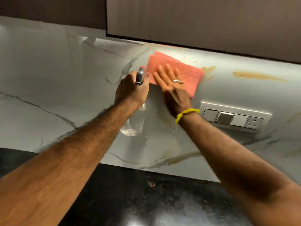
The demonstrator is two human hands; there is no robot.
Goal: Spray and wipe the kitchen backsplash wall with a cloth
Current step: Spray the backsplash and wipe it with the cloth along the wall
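Observation:
My right hand (171,88) lies flat, fingers spread, pressing a folded pink cloth (189,74) against the grey marble backsplash (65,75) high up, just below the cabinet. My left hand (132,90) grips the neck of a clear spray bottle (132,126), whose red-tipped nozzle (141,69) points at the wall beside the cloth's left edge. Brown smears (259,75) streak the wall right of the cloth, and fainter ones (164,118) sit below my right hand. Wet drips (149,128) run down the wall under the bottle.
A white switch and socket panel (234,118) is mounted on the wall just right of my right wrist. Dark wood upper cabinets (195,18) overhang the wall. A black stone countertop (146,198) runs along the bottom.

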